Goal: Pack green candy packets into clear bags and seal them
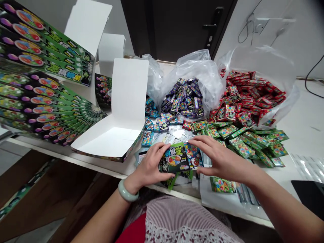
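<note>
My left hand (149, 162) grips the left end of a green printed snack packet (174, 158) near the table's front edge. My right hand (222, 158) reaches across from the right, its fingertips on a blue printed packet (193, 155) that lies against the green one. Its fingers also seem to press the green packet's far side. Below them, other packets and clear wrappers lie partly hidden. A jade bangle (128, 190) circles my left wrist.
Heaps of red, green, blue and purple packets (182, 101) fill clear plastic bags along the table's back. Open white display boxes (111, 138) and stacked green flat cards (43, 101) stand at left. A dark door (177, 30) lies beyond.
</note>
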Tool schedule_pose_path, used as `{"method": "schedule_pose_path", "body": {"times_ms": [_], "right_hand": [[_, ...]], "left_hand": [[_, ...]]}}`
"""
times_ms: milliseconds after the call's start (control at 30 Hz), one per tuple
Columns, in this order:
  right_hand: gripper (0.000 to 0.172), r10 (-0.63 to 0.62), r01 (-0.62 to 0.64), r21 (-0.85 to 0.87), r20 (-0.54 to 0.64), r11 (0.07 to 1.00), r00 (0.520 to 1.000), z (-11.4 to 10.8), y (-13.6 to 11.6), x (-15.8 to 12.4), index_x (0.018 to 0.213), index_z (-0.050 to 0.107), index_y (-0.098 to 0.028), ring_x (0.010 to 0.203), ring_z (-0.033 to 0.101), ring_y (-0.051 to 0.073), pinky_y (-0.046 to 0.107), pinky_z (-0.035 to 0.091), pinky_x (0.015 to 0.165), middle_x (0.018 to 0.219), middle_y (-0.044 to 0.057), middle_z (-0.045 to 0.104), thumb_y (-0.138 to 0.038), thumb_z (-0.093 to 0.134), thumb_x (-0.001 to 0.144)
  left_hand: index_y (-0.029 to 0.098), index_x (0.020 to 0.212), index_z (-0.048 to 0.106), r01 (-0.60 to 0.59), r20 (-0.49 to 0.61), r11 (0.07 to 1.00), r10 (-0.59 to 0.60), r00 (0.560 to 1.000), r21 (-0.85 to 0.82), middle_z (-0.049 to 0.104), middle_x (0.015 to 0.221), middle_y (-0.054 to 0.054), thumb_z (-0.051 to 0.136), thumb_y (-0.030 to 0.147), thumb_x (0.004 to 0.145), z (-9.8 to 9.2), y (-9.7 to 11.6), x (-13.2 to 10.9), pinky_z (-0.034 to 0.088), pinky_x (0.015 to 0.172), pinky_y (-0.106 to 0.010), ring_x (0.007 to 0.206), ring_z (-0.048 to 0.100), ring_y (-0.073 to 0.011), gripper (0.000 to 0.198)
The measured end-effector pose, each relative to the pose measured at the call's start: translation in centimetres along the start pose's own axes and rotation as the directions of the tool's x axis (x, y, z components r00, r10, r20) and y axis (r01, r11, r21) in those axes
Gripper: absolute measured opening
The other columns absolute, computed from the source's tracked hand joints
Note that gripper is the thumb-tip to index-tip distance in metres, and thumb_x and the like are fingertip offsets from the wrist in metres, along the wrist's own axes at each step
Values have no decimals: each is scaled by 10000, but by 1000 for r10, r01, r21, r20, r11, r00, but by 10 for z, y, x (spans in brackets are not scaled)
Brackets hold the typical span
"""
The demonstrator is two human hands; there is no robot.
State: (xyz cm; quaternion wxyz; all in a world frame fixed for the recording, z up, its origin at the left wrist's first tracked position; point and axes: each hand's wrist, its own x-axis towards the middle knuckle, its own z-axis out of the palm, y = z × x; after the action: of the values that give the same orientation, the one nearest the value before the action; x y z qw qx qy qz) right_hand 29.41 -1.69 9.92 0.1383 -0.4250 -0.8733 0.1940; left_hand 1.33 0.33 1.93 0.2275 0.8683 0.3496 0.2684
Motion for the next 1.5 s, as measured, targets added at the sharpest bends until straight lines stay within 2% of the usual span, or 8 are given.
{"method": "schedule_pose_path", "body": {"times_ms": [333, 467, 733, 833, 1000, 1167, 1300, 1500], "right_hand": [[756, -70, 70, 4, 46, 998, 996, 7, -1, 2, 1402, 386, -241, 1227, 474, 315, 516, 416, 1024, 1307, 137, 533, -374, 743, 749], [704, 145, -120, 155, -163, 981, 976, 25, -6, 0, 1379, 391, -287, 1377, 332, 336, 563, 343, 1094, 1496, 130, 354, -433, 725, 776], [410, 423, -235, 667, -133, 707, 897, 49, -9, 4, 1276, 504, -287, 883, 653, 186, 345, 566, 737, 1085, 63, 659, -299, 579, 873], [370, 398, -239, 599, -147, 765, 905, 36, -7, 3, 1240, 565, -288, 820, 643, 171, 319, 541, 688, 1039, 38, 674, -307, 578, 871], [286, 277, -218, 364, -118, 905, 954, 38, -10, -3, 1153, 627, -295, 961, 619, 201, 345, 511, 792, 1062, 42, 658, -295, 614, 867], [206, 167, -165, 292, 20, 942, 986, 51, -12, -5, 1079, 650, -268, 907, 617, 184, 341, 503, 800, 973, 42, 622, -228, 580, 889], [269, 182, -145, 333, -81, 932, 980, 59, -12, -10, 1149, 627, -295, 1020, 592, 195, 367, 502, 869, 1084, 59, 590, -217, 575, 897], [361, 552, -85, 706, -465, 703, 692, 111, -17, -29, 1133, 541, -312, 923, 635, 174, 312, 562, 720, 1101, 37, 588, -277, 696, 809]], "left_hand": [[216, 1438, 335, -15, 63, 998, 19, 998, -60, 448, 1310, -144, 788, 458, 647, 3, 6, 2, 437, 1023, -524, 1209, 475, -336, 943], [197, 1420, 337, 29, -44, 999, -28, 999, 17, 455, 1303, -153, 783, 444, 658, 3, 8, 3, 412, 1038, -545, 1224, 458, -351, 917], [194, 1312, 423, 141, -166, 981, -163, 973, -137, 538, 1249, -133, 734, 423, 742, 7, 33, 10, 435, 1016, -535, 1168, 518, -315, 688], [222, 1228, 483, 183, -152, 855, -289, 945, -484, 592, 1144, -82, 569, 275, 880, 21, 40, 10, 512, 939, -431, 1062, 593, -227, 363], [238, 1264, 445, 263, -10, 580, -424, 905, -771, 597, 1041, -50, 620, 207, 808, 56, 45, -11, 572, 798, -344, 896, 647, -180, 489], [286, 1402, 350, 334, 93, 542, -423, 901, -771, 570, 1196, -77, 631, 220, 815, 64, 44, -34, 578, 840, -373, 954, 656, -194, 654], [291, 1430, 344, 316, 99, 580, -373, 922, -751, 573, 1243, -85, 612, 247, 847, 58, 36, -34, 577, 862, -413, 1017, 639, -220, 643], [333, 1381, 397, 270, 75, 577, -338, 938, -771, 570, 1228, -63, 647, 208, 841, 55, 22, -32, 573, 858, -357, 1058, 619, -222, 607]]}}
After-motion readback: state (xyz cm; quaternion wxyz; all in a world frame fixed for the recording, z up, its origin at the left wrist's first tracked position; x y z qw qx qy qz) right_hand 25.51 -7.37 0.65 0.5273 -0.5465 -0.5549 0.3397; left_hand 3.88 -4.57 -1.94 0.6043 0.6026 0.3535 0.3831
